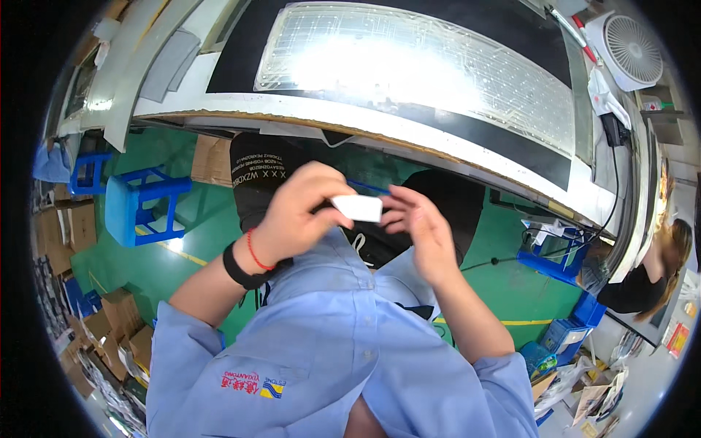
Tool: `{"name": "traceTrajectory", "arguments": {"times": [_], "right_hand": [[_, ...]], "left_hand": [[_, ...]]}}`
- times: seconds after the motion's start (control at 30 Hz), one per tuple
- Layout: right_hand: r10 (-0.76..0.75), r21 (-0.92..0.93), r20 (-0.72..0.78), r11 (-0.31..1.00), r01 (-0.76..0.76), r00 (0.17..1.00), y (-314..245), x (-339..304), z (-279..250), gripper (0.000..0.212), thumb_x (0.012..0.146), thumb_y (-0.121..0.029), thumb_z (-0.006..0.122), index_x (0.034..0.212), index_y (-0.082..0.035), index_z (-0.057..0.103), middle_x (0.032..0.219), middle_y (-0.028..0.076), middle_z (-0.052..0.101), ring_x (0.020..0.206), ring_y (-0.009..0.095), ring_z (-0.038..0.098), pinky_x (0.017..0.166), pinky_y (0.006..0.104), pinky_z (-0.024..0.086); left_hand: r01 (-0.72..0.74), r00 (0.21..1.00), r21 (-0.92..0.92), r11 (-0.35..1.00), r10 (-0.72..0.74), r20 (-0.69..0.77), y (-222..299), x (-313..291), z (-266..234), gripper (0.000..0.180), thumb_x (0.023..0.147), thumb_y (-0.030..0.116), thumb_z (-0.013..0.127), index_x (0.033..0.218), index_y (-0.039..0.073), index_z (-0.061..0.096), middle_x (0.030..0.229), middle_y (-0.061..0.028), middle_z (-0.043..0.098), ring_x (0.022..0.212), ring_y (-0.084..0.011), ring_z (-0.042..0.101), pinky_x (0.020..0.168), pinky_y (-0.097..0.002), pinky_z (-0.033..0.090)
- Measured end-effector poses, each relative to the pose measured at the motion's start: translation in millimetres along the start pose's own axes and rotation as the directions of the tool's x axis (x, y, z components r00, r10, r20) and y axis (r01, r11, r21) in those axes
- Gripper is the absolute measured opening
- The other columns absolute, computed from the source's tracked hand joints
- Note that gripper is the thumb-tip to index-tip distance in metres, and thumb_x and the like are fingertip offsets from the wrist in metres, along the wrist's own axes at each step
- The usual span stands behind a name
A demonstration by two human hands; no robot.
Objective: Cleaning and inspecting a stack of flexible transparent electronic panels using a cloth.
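My left hand [305, 204] is closed on a small white block-like piece [359, 208], pinched between thumb and fingers above my lap. The piece has flat faces and a slanted left end; what it is exactly I cannot make out. At its right end is my right hand [422, 226], fingers bent and somewhat apart, tips close to the piece. Whether they touch it is unclear. Just behind the piece runs a thin blue line [367, 187] toward the right fingertips; its kind is hidden.
Ahead stands a white-edged workbench [241, 106] with a glossy, clear patterned sheet [511, 117] on a black mat. A white fan [631, 47] and a red pen [584, 47] lie at its right. Blue stools [128, 208] and cartons [120, 314] stand around; another person [642, 292] is far right.
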State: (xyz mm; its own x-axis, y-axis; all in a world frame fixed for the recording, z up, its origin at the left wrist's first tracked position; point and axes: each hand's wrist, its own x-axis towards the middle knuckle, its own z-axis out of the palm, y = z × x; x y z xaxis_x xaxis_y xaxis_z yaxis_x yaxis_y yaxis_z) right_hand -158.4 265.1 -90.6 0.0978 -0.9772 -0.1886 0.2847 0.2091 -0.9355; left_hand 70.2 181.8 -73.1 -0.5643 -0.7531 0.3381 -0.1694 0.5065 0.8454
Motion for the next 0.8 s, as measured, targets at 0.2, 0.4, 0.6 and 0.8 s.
{"name": "traceTrajectory", "arguments": {"times": [0.2, 0.4, 0.6, 0.8], "right_hand": [[0.167, 0.004, -0.063, 0.986, -0.167, 0.984, -16, 4, 9, 0.031, 0.107, -0.026, 0.051, 0.125, -0.001, 0.056, 0.096, 0.005, 0.065, 0.074, 0.006, 0.056, 0.063, 0.0207, 0.045], [0.013, -0.010, -0.223, 1.000, -0.015, 0.975, -12, 2, 21, 0.018, 0.105, -0.015, 0.051, 0.117, -0.002, 0.052, 0.085, 0.003, 0.062, 0.067, 0.005, 0.053, 0.059, 0.0195, 0.043], [0.036, -0.084, -0.203, 0.995, -0.054, 0.979, -11, 3, 26, 0.016, 0.105, -0.015, 0.052, 0.115, -0.002, 0.052, 0.087, 0.004, 0.061, 0.067, 0.004, 0.052, 0.060, 0.0198, 0.044], [0.071, -0.275, -0.070, 0.957, -0.087, 0.995, -7, -3, 28, 0.014, 0.104, -0.011, 0.050, 0.114, -0.002, 0.055, 0.086, 0.004, 0.063, 0.067, 0.006, 0.054, 0.061, 0.0212, 0.045]], "left_hand": [[-0.031, 0.992, 0.167, 0.985, 0.009, 0.128, 7, 10, 14, 0.044, 0.085, 0.033, 0.077, 0.117, 0.005, 0.065, 0.118, -0.0145, 0.063, 0.112, -0.0330, 0.059, 0.096, -0.0441, 0.046], [0.063, 0.970, 0.435, 0.898, -0.157, 0.184, 11, -5, 9, 0.065, 0.087, 0.032, 0.070, 0.139, 0.001, 0.049, 0.141, -0.0187, 0.053, 0.129, -0.0385, 0.051, 0.108, -0.0474, 0.041], [-0.097, 0.931, 0.377, 0.921, -0.051, 0.363, 17, 3, 7, 0.061, 0.089, 0.023, 0.066, 0.140, -0.003, 0.048, 0.139, -0.0228, 0.053, 0.124, -0.0390, 0.054, 0.104, -0.0456, 0.044], [0.500, 0.825, -0.167, 0.850, -0.409, 0.390, 5, -5, 19, 0.023, 0.102, 0.017, 0.052, 0.116, 0.000, 0.058, 0.091, -0.0086, 0.064, 0.080, -0.0168, 0.061, 0.075, -0.0301, 0.050]]}}
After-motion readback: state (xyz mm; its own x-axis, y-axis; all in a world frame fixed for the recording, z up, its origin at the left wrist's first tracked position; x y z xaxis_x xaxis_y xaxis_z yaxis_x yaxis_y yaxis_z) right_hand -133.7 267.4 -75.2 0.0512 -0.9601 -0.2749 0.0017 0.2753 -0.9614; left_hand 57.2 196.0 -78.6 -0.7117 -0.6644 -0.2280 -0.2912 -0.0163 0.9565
